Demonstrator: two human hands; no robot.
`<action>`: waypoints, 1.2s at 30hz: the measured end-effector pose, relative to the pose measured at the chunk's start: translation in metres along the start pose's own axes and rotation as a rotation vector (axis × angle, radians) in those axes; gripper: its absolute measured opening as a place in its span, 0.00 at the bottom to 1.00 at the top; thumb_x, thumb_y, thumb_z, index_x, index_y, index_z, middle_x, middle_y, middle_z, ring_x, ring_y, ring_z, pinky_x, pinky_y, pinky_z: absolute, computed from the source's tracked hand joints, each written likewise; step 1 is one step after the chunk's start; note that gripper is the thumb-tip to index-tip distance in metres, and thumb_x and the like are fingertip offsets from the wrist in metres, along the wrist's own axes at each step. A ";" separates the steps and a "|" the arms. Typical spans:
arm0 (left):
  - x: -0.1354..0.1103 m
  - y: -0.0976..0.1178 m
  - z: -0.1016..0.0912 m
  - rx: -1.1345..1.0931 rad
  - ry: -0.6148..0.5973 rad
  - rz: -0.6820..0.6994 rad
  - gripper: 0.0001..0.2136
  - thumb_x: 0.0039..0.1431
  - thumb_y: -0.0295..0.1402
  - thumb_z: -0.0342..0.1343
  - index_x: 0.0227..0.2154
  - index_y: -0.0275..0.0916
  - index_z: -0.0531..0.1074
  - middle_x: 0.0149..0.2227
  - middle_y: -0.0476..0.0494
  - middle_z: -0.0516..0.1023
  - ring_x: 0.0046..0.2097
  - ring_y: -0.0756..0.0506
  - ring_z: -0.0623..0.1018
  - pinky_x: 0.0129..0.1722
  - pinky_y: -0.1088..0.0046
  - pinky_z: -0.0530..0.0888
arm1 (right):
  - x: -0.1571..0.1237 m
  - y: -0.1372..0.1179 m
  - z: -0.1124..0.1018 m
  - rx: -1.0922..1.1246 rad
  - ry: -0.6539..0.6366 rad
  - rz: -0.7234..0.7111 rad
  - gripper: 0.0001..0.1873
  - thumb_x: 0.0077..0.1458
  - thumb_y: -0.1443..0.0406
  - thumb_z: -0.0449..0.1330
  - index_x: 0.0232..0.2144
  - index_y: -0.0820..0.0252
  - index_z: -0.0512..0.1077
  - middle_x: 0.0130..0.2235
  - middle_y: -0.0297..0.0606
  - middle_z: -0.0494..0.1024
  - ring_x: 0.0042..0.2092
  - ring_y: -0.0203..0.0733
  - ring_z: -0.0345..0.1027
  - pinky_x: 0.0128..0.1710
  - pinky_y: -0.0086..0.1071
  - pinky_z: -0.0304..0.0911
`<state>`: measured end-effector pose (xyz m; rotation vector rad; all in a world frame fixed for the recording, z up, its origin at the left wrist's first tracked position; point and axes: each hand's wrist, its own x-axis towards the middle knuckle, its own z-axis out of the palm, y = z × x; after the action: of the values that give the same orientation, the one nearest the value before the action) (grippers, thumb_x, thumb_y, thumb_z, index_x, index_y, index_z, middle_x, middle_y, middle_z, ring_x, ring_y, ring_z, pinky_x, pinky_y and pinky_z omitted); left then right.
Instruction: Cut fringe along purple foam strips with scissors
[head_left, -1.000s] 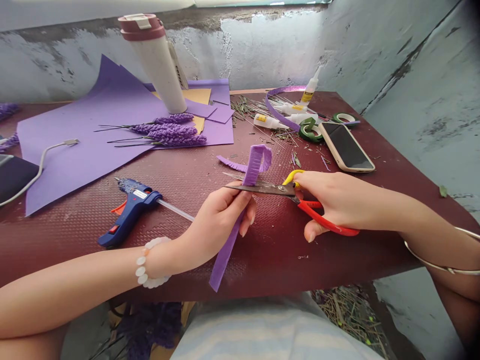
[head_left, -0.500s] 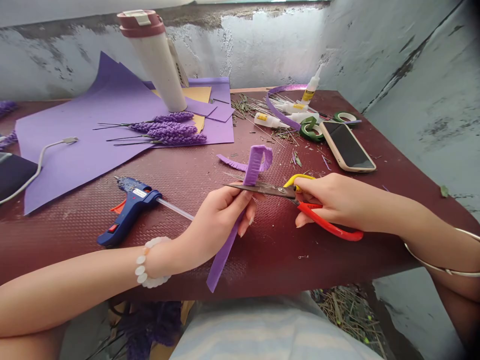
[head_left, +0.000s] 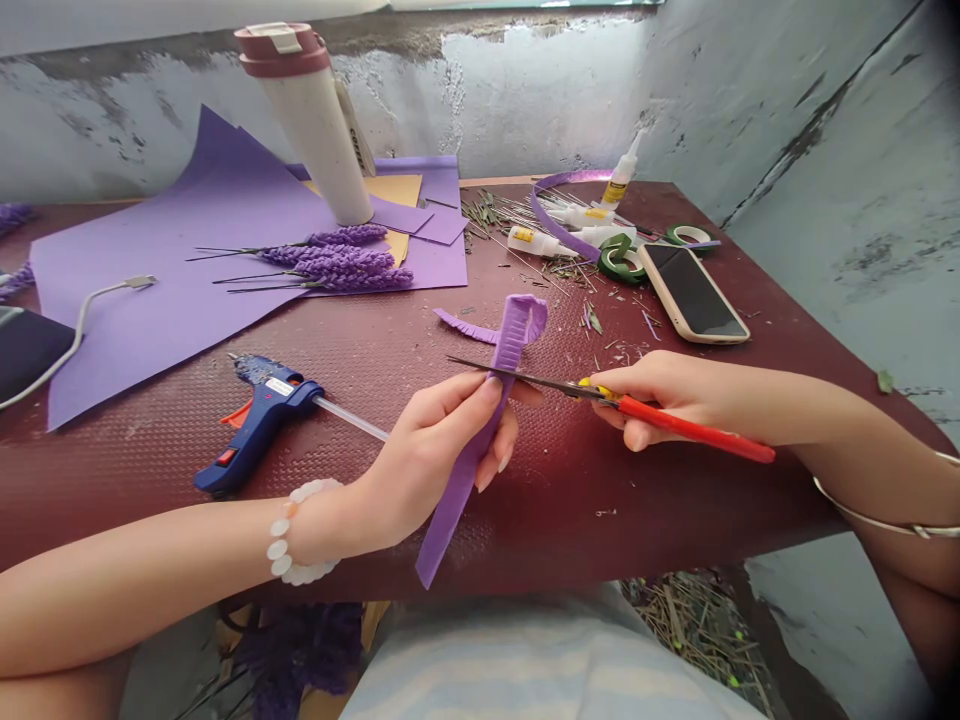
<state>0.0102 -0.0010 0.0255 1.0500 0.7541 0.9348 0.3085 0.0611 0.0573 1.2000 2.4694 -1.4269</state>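
My left hand (head_left: 442,440) pinches a long purple foam strip (head_left: 454,510) between thumb and fingers. The strip's upper part has a row of fine cuts and curls over, while the lower part hangs smooth towards the table edge. In my right hand (head_left: 667,395) is a pair of scissors (head_left: 697,430) with red and yellow handles. Their blades lie across the strip just above my left thumb, turned nearly edge-on. Left of my left hand, a blue glue gun (head_left: 262,420) lies with a clear glue stick in its back.
Behind lie purple sheets (head_left: 150,270), purple flower spikes (head_left: 337,262) and a white tumbler (head_left: 315,130). At the back right are glue bottles (head_left: 536,241), green tape (head_left: 619,262), wire stems and a phone (head_left: 694,292). A white cable (head_left: 82,310) is at the left.
My right hand has rolled the scissors from showing both handle loops to nearly edge-on, and their blades look closer together. The strip has turned slightly in my left hand.
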 end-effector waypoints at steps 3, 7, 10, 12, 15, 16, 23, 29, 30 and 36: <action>-0.001 0.001 0.000 0.009 -0.006 -0.008 0.23 0.74 0.54 0.76 0.40 0.37 0.83 0.25 0.53 0.76 0.23 0.51 0.70 0.25 0.73 0.66 | -0.002 -0.003 0.000 0.056 -0.040 0.021 0.22 0.61 0.46 0.75 0.34 0.48 0.70 0.30 0.27 0.77 0.30 0.43 0.64 0.30 0.39 0.56; -0.002 0.003 0.001 0.044 -0.047 -0.015 0.24 0.76 0.55 0.74 0.40 0.37 0.83 0.24 0.54 0.75 0.23 0.52 0.69 0.25 0.73 0.65 | -0.005 -0.014 0.004 0.014 -0.048 0.120 0.26 0.55 0.50 0.80 0.34 0.47 0.65 0.31 0.26 0.77 0.30 0.43 0.65 0.30 0.39 0.56; -0.002 0.004 0.000 0.055 -0.055 -0.019 0.24 0.76 0.56 0.75 0.40 0.37 0.83 0.23 0.55 0.74 0.22 0.52 0.68 0.25 0.73 0.65 | -0.006 -0.019 0.009 -0.013 -0.036 0.154 0.29 0.55 0.50 0.80 0.34 0.46 0.62 0.28 0.26 0.76 0.28 0.43 0.64 0.29 0.40 0.55; -0.001 0.004 0.000 0.049 -0.041 -0.025 0.25 0.74 0.57 0.76 0.40 0.37 0.83 0.23 0.55 0.74 0.22 0.52 0.68 0.24 0.73 0.64 | -0.006 -0.019 0.011 0.033 -0.034 0.164 0.29 0.57 0.46 0.79 0.33 0.46 0.63 0.24 0.24 0.73 0.27 0.44 0.62 0.29 0.41 0.55; 0.000 0.003 0.000 0.030 -0.025 -0.033 0.24 0.73 0.56 0.76 0.40 0.38 0.83 0.23 0.55 0.74 0.22 0.52 0.68 0.24 0.73 0.64 | -0.005 -0.016 0.012 0.117 -0.039 0.154 0.26 0.60 0.47 0.76 0.32 0.45 0.63 0.20 0.21 0.67 0.27 0.46 0.62 0.30 0.41 0.55; 0.000 0.003 -0.001 0.022 -0.026 -0.032 0.24 0.73 0.56 0.76 0.40 0.38 0.83 0.23 0.55 0.74 0.22 0.52 0.68 0.24 0.73 0.64 | -0.004 -0.015 0.011 0.134 -0.037 0.146 0.25 0.60 0.48 0.75 0.31 0.45 0.63 0.20 0.21 0.66 0.27 0.46 0.62 0.30 0.41 0.55; 0.000 0.000 -0.002 0.018 -0.030 -0.038 0.24 0.73 0.57 0.76 0.40 0.38 0.82 0.24 0.55 0.74 0.23 0.51 0.68 0.25 0.72 0.65 | -0.002 -0.012 0.008 0.139 -0.035 0.113 0.16 0.59 0.51 0.73 0.30 0.45 0.70 0.21 0.24 0.72 0.27 0.48 0.66 0.29 0.42 0.55; 0.001 0.000 -0.002 -0.043 -0.045 -0.060 0.24 0.71 0.56 0.78 0.41 0.37 0.81 0.24 0.58 0.69 0.22 0.53 0.67 0.24 0.73 0.65 | -0.002 -0.015 0.008 0.134 -0.025 0.112 0.15 0.58 0.51 0.71 0.30 0.46 0.70 0.21 0.25 0.71 0.26 0.47 0.63 0.28 0.42 0.52; 0.001 0.000 -0.002 -0.049 -0.045 -0.064 0.24 0.72 0.55 0.78 0.41 0.37 0.81 0.25 0.58 0.69 0.22 0.53 0.66 0.24 0.73 0.64 | -0.002 -0.015 0.009 0.144 -0.017 0.114 0.16 0.58 0.52 0.72 0.29 0.46 0.69 0.21 0.25 0.72 0.26 0.46 0.64 0.29 0.42 0.52; 0.002 0.001 -0.001 -0.052 -0.039 -0.075 0.21 0.74 0.52 0.76 0.41 0.37 0.81 0.25 0.59 0.68 0.22 0.54 0.66 0.24 0.74 0.63 | -0.002 -0.013 0.010 0.196 -0.011 0.109 0.18 0.62 0.50 0.72 0.29 0.47 0.69 0.22 0.26 0.71 0.27 0.46 0.62 0.30 0.42 0.53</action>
<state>0.0098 0.0009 0.0258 0.9853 0.7285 0.8636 0.2984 0.0485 0.0623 1.3329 2.2615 -1.6708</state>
